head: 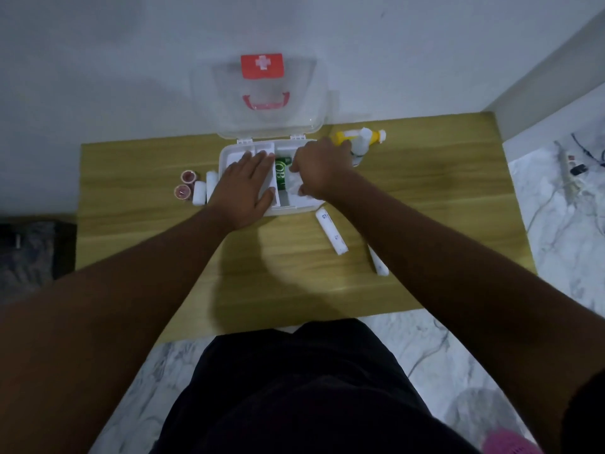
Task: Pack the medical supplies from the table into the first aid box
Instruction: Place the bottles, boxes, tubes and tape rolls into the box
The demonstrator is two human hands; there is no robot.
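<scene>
Low in the frame, 2 white tubes (pixel 331 231) lie on the wooden worktop (pixel 294 273), just right of the middle. Past them, in the middle, sits the open first aid box (pixel 294 204). The left hand (pixel 246 185) lies flat on its left side, fingers spread wide. The right hand (pixel 319 168) has its fingers closed on a white packet (pixel 293 185) inside the box, beside a green pack (pixel 281 174). Left of the box lie 2 pink tape rolls (pixel 184 185). A yellow bottle (pixel 347 137) lies farther back on the right.

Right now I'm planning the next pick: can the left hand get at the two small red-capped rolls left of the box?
Probably yes. The left hand lies flat on the white first aid box, and the red-capped rolls sit uncovered just beyond the white gauze rolls.
</scene>
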